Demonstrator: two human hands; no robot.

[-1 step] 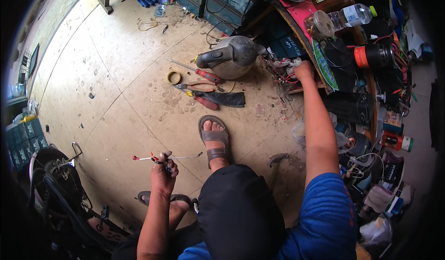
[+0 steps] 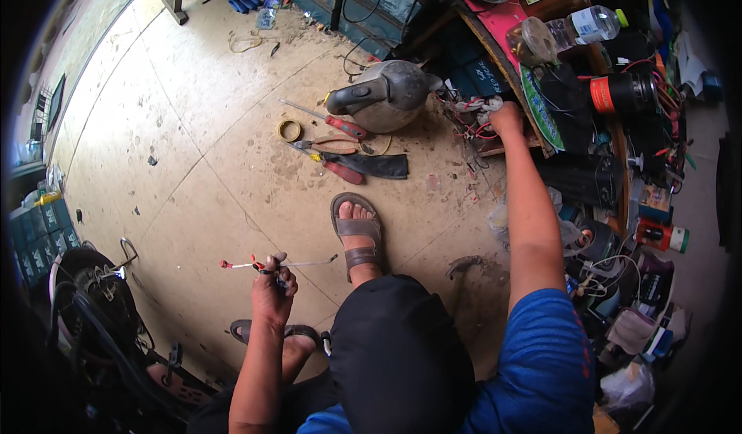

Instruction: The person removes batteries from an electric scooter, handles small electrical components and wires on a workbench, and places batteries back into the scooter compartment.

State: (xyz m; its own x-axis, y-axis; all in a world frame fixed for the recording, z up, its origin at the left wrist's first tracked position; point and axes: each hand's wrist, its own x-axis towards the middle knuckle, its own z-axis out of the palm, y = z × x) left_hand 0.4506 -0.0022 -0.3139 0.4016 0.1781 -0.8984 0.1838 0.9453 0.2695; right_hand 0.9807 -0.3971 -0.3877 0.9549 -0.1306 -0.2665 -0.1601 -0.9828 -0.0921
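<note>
Lower left, our left hand (image 2: pixel 270 291) pinches a thin wire (image 2: pixel 305 263); upper right, our right hand (image 2: pixel 506 117) grips tangled wires (image 2: pixel 475 125), which may snag.

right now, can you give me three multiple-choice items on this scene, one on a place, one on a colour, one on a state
1. Where does the grey kettle sit?
A. on the floor
B. on the shelf
C. in the left hand

2. What colour are the handles of the pliers?
A. blue
B. red
C. green

3. What is the left hand doing?
A. resting flat on the floor
B. gripping a thin wire
C. hanging empty

Answers:
1 A, the kettle stands on the floor beside the tools.
2 B, both handles show red.
3 B, its fingers close around the thin wire, while the right hand reaches into a tangle of wires.
</note>
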